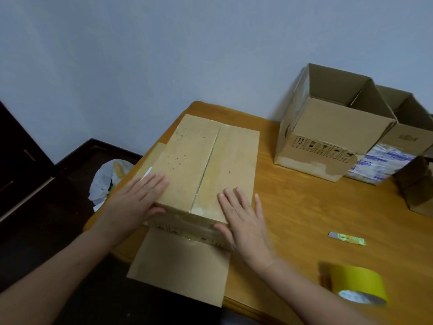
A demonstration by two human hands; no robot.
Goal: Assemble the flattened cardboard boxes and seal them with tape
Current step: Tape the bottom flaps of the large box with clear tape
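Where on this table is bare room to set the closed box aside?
Widest bare tabletop lies right of the right hand, between the open box and the small cutter. A narrower strip separates the closed box from the open box. Crowded: far right edge, with printed package and dark object; tape roll at the near corner.

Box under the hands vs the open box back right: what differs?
Flaps: the closed box has its top flaps folded shut along a centre seam; the open box has them standing up, inside visible.
Contact: the left hand and right hand press flat on the closed box; no hand is on the open box.
Place: closed box nearest the person, open box by the wall.
Shared: brown cardboard, on the wooden table.
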